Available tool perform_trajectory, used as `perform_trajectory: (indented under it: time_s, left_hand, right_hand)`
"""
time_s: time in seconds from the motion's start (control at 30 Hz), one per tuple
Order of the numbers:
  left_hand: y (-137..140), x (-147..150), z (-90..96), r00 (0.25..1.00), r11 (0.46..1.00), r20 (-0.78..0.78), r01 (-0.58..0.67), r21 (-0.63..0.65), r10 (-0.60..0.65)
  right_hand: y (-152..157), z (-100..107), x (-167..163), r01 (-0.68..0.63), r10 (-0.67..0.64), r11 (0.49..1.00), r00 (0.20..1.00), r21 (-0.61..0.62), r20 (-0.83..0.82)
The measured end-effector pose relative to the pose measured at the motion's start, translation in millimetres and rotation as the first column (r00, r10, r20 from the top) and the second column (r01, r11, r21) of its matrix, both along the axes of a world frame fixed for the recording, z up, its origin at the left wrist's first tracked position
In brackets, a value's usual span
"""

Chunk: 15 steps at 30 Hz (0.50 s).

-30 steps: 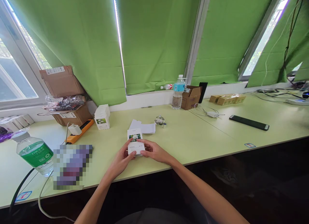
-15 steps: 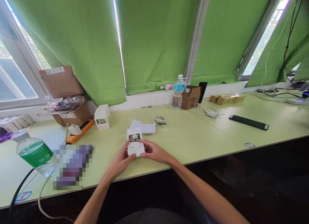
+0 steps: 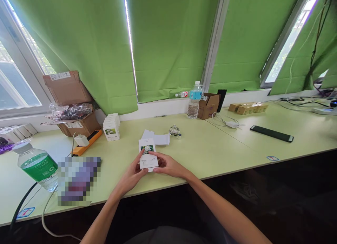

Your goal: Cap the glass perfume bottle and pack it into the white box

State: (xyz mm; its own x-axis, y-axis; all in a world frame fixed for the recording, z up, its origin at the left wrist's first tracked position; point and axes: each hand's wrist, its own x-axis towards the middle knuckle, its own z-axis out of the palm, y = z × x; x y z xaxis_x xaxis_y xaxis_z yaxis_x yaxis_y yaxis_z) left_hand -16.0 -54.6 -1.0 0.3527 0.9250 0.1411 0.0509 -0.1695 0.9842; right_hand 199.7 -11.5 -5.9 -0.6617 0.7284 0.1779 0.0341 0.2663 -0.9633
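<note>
A small white carton (image 3: 148, 162) with a photo of a white flower on its front lies near the table's front edge. My left hand (image 3: 133, 172) grips its left side, thumb at the bottom edge and index finger on the picture. From the right, my right hand (image 3: 168, 165) holds it in the same way, index finger across the photo. Just behind the carton are folded white card pieces (image 3: 161, 139). A clear glass bottle (image 3: 174, 130) with a silvery look stands beyond them, beside a small metallic cap (image 3: 179, 136).
Similar white cartons (image 3: 111, 127) stand in a row at the back left, near an orange power strip (image 3: 88, 143). Water bottles (image 3: 39, 168) stand left and at the back. Cardboard boxes (image 3: 208, 106) are by the window wall. A black phone (image 3: 271, 133) lies right.
The carton has tilted slightly, its front face showing a little lower. Both hands keep their hold on it, almost unmoved.
</note>
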Motion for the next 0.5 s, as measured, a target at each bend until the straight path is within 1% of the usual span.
perform_trajectory:
  time_s: [0.2, 0.4, 0.5]
  left_hand:
    - [-0.1, -0.3, -0.8, 1.0, 1.0, 0.004, -0.017, -0.003, 0.017]
    - [0.9, -2.6, 2.4, 1.0, 1.0, -0.018, 0.017, -0.015, -0.018]
    - [2.5, -2.6, 1.0, 1.0, 1.0, 0.0, 0.003, -0.011, -0.003]
  right_hand:
    - [-0.6, 1.3, -0.5, 0.007, -0.007, 1.0, 1.0, 0.008, 0.001]
    - [-2.5, 3.8, -1.2, 0.011, -0.011, 1.0, 1.0, -0.009, -0.015]
    - [-2.3, 3.2, -1.4, 0.028, -0.028, 1.0, 1.0, -0.01, -0.005]
